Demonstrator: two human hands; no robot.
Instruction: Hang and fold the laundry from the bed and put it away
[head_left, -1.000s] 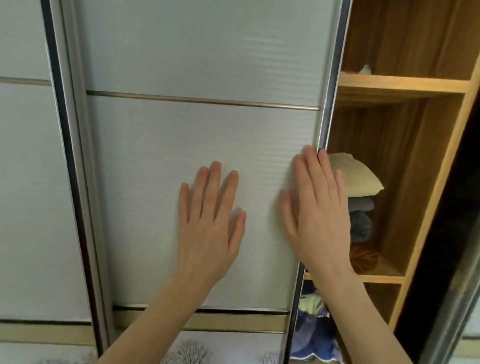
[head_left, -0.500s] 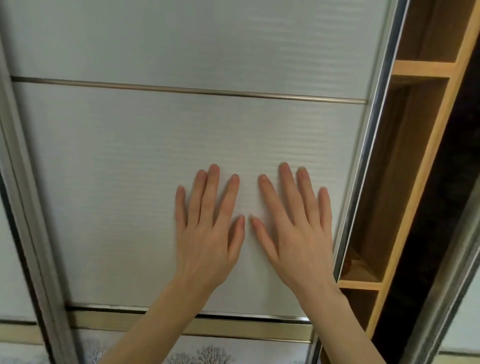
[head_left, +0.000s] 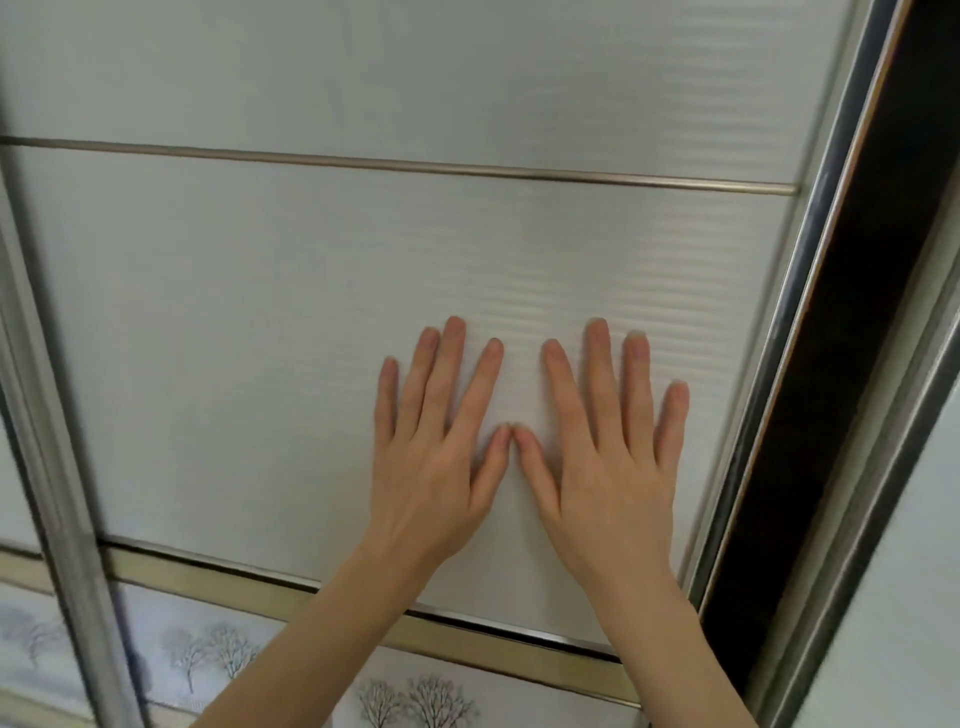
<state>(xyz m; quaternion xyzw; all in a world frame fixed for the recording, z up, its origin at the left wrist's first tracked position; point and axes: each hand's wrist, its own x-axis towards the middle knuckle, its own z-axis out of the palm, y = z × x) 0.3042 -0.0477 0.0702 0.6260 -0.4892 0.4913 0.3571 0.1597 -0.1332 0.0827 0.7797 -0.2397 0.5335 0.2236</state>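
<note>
Laundry: none in view. Left hand (head_left: 434, 467) and right hand (head_left: 613, 467) flat on wardrobe sliding door (head_left: 311, 312), fingers (head_left: 597, 374) straight, spread, thumbs touching. Door near dark frame (head_left: 852, 332). Risk: palms slipping on smooth panel; hard push slamming door.

A single head-worn camera looks straight at a sliding wardrobe door (head_left: 311, 312) from very close, tilted slightly, with the door filling the frame and its right edge running diagonally.
</note>
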